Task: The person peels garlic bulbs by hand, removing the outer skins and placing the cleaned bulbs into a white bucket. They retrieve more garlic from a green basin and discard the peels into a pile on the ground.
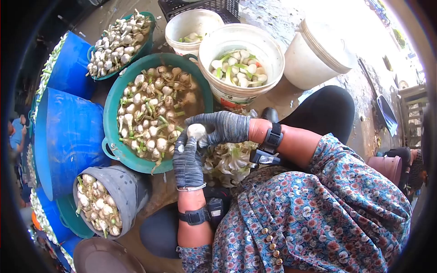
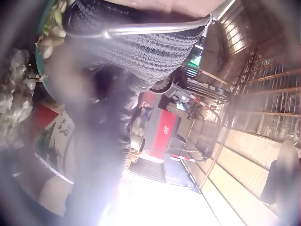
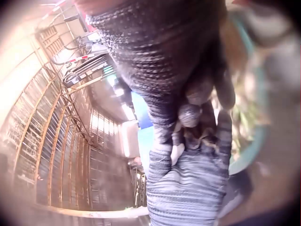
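Both grey-gloved hands meet on one pale round garlic bulb (image 1: 196,131), just beside the big teal plastic basin's (image 1: 110,119) near rim: right hand (image 1: 221,128) grips it from above, left hand (image 1: 187,160) pinches beneath.

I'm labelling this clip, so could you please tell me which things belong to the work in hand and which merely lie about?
In use:
left hand
right hand
white garlic bulb
large green plastic basin of garlic
white bucket of peeled garlic

Lying about:
blue tubs
grey pail
black crate
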